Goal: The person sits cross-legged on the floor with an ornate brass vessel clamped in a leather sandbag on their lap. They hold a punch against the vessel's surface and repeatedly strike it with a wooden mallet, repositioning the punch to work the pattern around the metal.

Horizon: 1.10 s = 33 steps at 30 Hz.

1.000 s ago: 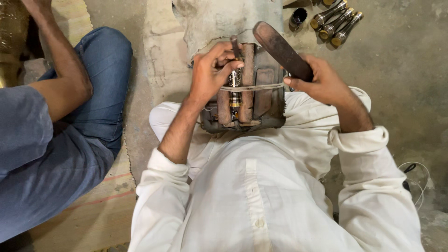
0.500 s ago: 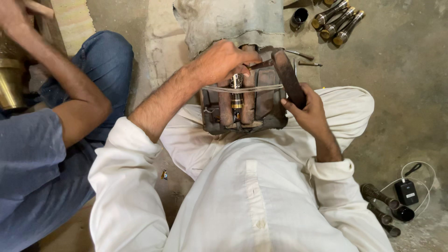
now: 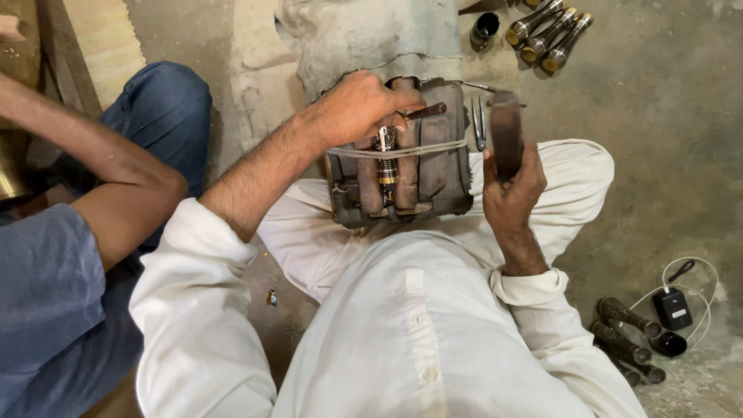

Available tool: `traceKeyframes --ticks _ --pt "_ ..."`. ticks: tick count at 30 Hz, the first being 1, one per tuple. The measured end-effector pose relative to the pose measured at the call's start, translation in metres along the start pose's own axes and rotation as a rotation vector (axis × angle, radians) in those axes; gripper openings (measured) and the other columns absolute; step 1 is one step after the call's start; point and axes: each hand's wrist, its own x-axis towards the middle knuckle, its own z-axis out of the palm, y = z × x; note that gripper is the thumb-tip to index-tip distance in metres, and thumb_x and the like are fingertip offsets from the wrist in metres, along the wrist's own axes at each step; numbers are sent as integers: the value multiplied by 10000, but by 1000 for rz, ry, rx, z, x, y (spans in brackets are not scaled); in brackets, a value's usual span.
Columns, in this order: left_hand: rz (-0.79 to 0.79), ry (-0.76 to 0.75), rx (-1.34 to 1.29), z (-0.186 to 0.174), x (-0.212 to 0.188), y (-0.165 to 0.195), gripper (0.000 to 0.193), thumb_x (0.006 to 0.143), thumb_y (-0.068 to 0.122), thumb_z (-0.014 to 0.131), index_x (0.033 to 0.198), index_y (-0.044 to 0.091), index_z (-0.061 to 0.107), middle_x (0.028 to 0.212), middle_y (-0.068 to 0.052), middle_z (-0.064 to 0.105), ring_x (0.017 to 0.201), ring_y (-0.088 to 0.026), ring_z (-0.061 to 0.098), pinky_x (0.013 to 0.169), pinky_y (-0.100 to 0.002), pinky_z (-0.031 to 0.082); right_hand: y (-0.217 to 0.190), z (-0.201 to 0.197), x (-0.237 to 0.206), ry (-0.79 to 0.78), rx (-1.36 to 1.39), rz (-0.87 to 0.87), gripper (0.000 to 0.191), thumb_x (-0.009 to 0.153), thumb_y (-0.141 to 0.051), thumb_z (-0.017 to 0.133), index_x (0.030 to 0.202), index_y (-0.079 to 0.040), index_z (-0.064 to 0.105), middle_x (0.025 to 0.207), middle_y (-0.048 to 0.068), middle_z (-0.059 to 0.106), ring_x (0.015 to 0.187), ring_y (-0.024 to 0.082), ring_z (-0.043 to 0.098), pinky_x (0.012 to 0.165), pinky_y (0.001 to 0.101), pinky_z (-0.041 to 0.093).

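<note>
A left hand (image 3: 364, 104) grips a small punch (image 3: 422, 111) over a brass fitting (image 3: 385, 159) strapped at the centre of a wooden block (image 3: 441, 166) on the lap. The right hand (image 3: 511, 182) clenches a dark mallet (image 3: 507, 131) beside the block's right edge.

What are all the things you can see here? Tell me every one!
wooden block: one, brown, on the person's lap, tied round with a string.
metal piece: one, brass and silver, held in the block under the string.
small tool: one, dark, pinched at the block's top.
mallet: one, dark brown, upright right of the block.
tweezers: one, grey, on the block's right edge.
brass pieces: at least three, floor top right.
dark pieces: at least three, floor bottom right.
charger: one, black with white cable.
other person: one, blue clothes, left.
left hand: on the small tool.
right hand: grips the mallet.
</note>
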Motion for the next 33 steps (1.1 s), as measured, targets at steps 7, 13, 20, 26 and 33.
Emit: traceKeyframes --ticks 7,13,20,26,33 --pt "26 22 24 -1 0 -3 367 856 179 829 1184 91 689 722 -125 707 657 -326 701 596 -439 548 -13 -9 6 -26 -182 -193 505 894 62 748 1370 -12 594 1084 213 669 968 394 648 821 477 506" --pt "9 -3 -24 1 1 -7 438 813 70 808 1230 79 676 682 -99 702 627 -253 724 562 -403 550 -17 -16 11 -58 -211 -201 507 880 72 731 1364 8 594 1091 223 667 979 395 651 831 479 513" --pt "-54 -78 -58 0 2 -9 459 798 -15 757 1238 88 675 670 -93 687 621 -237 723 567 -385 547 -19 -22 12 -71 -287 -188 428 910 47 745 1314 3 611 1024 179 676 890 347 642 767 458 498" --pt "20 -23 -72 5 0 -13 441 815 20 762 1239 88 660 755 -82 727 719 -239 751 578 -387 566 -19 -24 12 -77 -312 -179 406 883 12 734 1271 -7 615 975 154 650 842 330 619 729 435 477" --pt "-54 -106 -135 8 0 -14 491 770 -36 727 1243 87 675 825 -52 785 684 -230 754 580 -379 569 -20 -28 13 -152 -441 -234 461 815 72 727 1257 -26 641 1003 166 669 917 380 629 787 480 478"
